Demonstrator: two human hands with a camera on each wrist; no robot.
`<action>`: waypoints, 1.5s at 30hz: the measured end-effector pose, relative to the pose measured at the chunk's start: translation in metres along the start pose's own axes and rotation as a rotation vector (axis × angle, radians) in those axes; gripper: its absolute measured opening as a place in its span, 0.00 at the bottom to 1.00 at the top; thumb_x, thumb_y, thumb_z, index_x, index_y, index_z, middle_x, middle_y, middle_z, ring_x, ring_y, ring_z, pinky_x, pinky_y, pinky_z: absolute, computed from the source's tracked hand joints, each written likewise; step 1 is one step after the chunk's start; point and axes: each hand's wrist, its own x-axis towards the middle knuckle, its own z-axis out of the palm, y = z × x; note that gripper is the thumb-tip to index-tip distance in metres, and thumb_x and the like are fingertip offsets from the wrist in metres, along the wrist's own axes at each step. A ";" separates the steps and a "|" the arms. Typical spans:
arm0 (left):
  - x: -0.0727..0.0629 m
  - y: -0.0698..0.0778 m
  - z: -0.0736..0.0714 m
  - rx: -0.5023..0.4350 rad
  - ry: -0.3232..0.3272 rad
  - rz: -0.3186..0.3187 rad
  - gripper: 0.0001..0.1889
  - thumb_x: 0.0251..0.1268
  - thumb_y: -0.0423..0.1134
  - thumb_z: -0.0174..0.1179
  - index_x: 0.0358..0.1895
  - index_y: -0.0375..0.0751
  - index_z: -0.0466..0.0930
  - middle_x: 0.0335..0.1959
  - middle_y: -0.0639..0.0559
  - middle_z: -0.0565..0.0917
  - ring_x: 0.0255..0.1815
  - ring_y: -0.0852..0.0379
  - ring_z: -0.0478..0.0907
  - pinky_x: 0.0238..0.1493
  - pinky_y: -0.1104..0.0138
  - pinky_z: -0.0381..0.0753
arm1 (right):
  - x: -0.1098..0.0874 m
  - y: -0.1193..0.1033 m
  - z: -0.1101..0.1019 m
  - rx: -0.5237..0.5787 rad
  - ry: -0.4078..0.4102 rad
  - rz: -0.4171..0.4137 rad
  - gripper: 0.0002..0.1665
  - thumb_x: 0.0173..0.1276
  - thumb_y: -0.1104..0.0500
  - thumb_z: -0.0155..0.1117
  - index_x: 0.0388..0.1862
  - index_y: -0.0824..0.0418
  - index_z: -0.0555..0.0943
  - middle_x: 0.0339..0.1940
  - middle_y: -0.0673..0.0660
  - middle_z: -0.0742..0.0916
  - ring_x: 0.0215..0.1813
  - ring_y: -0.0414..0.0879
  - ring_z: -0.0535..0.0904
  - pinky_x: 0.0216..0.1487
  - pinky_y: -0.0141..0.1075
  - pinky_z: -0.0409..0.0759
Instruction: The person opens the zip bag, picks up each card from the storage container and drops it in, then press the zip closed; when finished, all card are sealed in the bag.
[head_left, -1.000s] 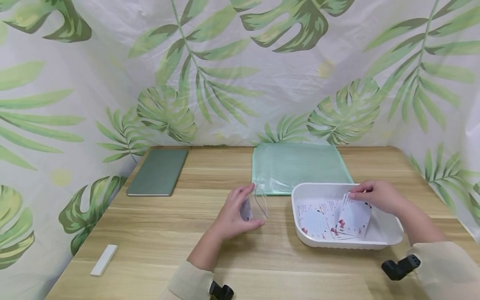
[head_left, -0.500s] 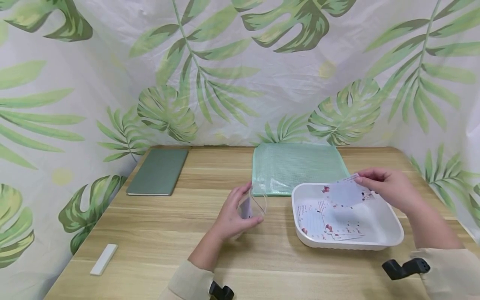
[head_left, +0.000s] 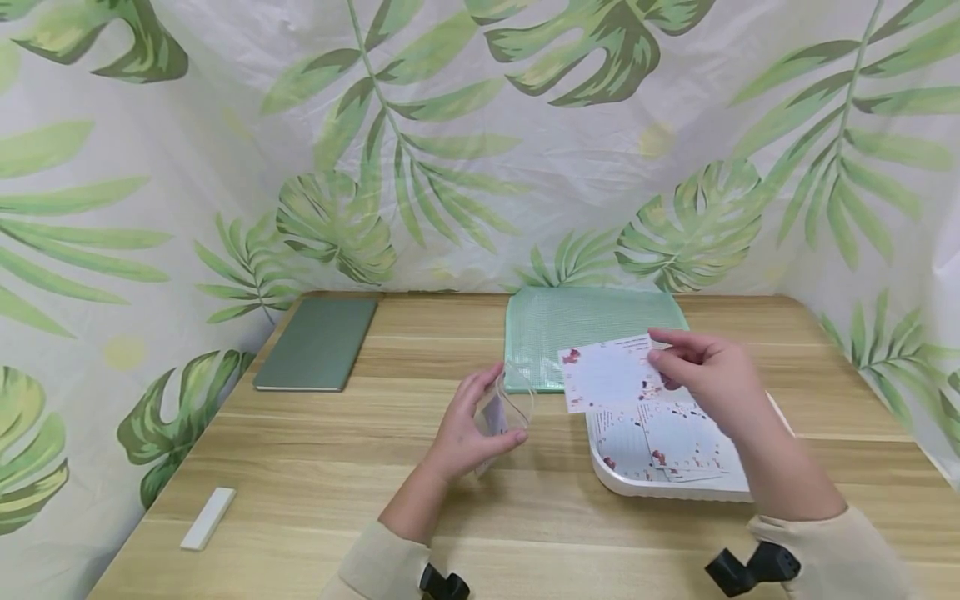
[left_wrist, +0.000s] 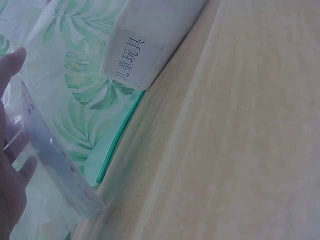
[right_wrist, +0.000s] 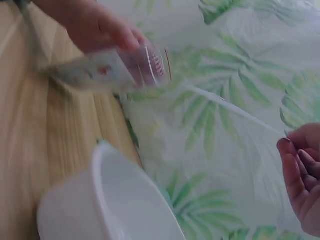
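Observation:
My left hand point(head_left: 459, 432) holds a clear zip bag point(head_left: 517, 408) above the wooden table, thumb and fingers spread around its mouth. Printed paper lies inside the bag point(left_wrist: 52, 155), as the left wrist view shows. Between thumb and forefinger, my right hand point(head_left: 712, 379) pinches a white card point(head_left: 606, 375) with small red prints. The card hangs over the left rim of a white plastic basket point(head_left: 630, 483), apart from the bag; the right wrist view shows this card point(right_wrist: 235, 107) nearly edge-on. Several similar cards point(head_left: 682, 442) lie in the basket, partly hidden by my right hand and forearm.
Behind the basket lies a green mesh pouch point(head_left: 585, 321). A dark green notebook point(head_left: 318, 346) is at the table's back left, and a white strip point(head_left: 208, 518) at the front left. A printed label point(left_wrist: 132, 55) is on the basket's side. A leaf-print curtain surrounds the table.
My right hand has lifted a card out of the basket and carried it left toward the bag. The left hand has stayed nearly in place with the bag.

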 end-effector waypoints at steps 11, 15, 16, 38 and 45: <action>0.001 0.001 0.001 0.024 -0.002 0.013 0.49 0.41 0.42 0.77 0.73 0.43 0.64 0.67 0.43 0.70 0.64 0.45 0.70 0.62 0.43 0.70 | 0.001 -0.026 0.048 0.055 0.043 0.026 0.25 0.66 0.54 0.66 0.61 0.61 0.80 0.33 0.48 0.88 0.30 0.35 0.83 0.40 0.26 0.80; 0.002 0.001 0.000 0.030 -0.003 0.026 0.49 0.41 0.41 0.77 0.72 0.41 0.65 0.67 0.42 0.70 0.65 0.45 0.70 0.62 0.45 0.69 | 0.002 -0.032 0.051 0.006 0.016 0.033 0.25 0.67 0.54 0.65 0.61 0.59 0.80 0.36 0.53 0.89 0.32 0.37 0.84 0.41 0.27 0.81; 0.002 0.001 0.000 0.030 -0.003 0.028 0.49 0.41 0.41 0.77 0.72 0.41 0.65 0.67 0.42 0.70 0.65 0.45 0.69 0.62 0.45 0.69 | 0.003 -0.034 0.051 -0.013 0.004 0.035 0.24 0.67 0.54 0.65 0.61 0.59 0.80 0.38 0.55 0.89 0.32 0.38 0.84 0.42 0.29 0.81; 0.001 0.000 0.001 0.040 0.002 0.063 0.49 0.38 0.40 0.77 0.71 0.38 0.65 0.66 0.40 0.71 0.66 0.43 0.69 0.65 0.44 0.67 | 0.023 -0.060 0.064 -0.223 -0.168 0.014 0.20 0.65 0.58 0.63 0.55 0.63 0.83 0.32 0.56 0.89 0.29 0.41 0.82 0.36 0.33 0.79; 0.001 -0.001 0.001 0.058 0.007 0.098 0.49 0.39 0.41 0.77 0.71 0.40 0.66 0.64 0.40 0.71 0.63 0.44 0.71 0.64 0.44 0.68 | 0.027 -0.054 0.086 -0.084 -0.230 0.013 0.19 0.65 0.62 0.64 0.54 0.68 0.83 0.37 0.61 0.89 0.29 0.39 0.83 0.38 0.34 0.85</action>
